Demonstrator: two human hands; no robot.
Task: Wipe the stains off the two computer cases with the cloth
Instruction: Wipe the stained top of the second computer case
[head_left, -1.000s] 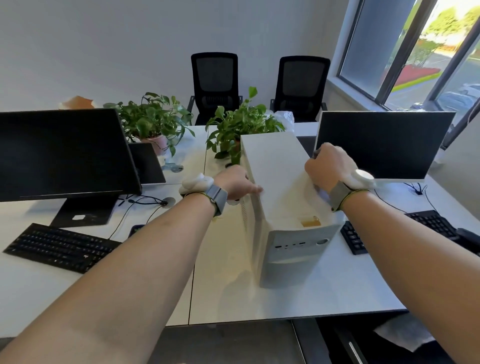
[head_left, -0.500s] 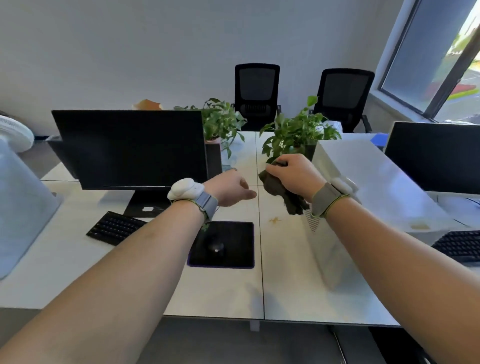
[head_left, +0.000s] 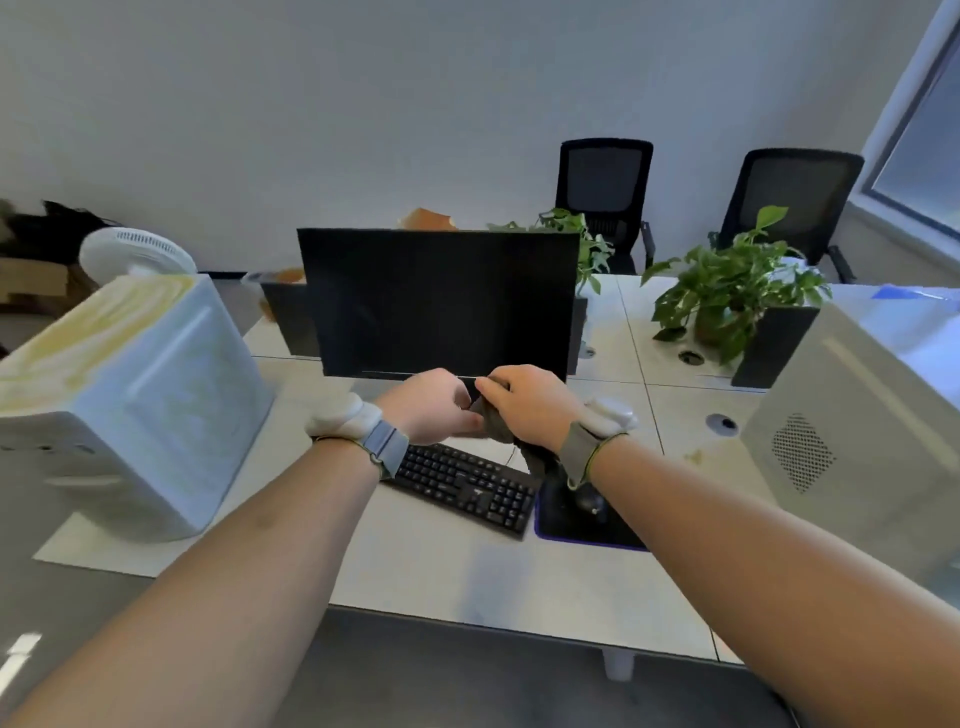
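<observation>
The left computer case (head_left: 130, 405), yellow stains across its top, has come into view at the left end of the worktop (head_left: 415, 566). At centre, over the keyboard (head_left: 462, 483), the left hand (head_left: 431, 410) now pinches the dark cloth (head_left: 501, 426), which the right hand (head_left: 524, 405) grips after lifting it off the right computer case (head_left: 852, 415). That case sits far right, a faint smear on the worktop beside it. The wiping has probably switched to the left case.
</observation>
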